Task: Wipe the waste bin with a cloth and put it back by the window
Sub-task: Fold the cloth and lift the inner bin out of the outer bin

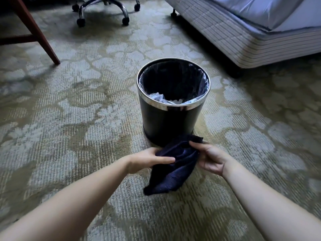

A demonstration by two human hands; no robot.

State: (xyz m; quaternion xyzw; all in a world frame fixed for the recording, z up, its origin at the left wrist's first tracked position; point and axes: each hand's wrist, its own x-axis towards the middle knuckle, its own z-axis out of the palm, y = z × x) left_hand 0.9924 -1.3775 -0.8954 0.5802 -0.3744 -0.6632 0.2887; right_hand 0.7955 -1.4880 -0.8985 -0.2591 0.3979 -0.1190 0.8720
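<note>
A round black waste bin (166,122) with a shiny metal rim and a clear plastic liner stands upright on the carpet in the middle of the view. Just in front of its base, a dark blue cloth (173,173) hangs between both hands. My left hand (149,160) grips the cloth's left side with thumb on top. My right hand (209,157) pinches the cloth's upper right part. Neither hand touches the bin. The cloth's lower corner droops toward the floor.
A patterned green carpet (78,105) covers the floor. A bed base on castors (243,40) stands at the right rear. An office chair's wheeled base (104,11) is at the top, and a wooden furniture leg (40,35) slants at the upper left.
</note>
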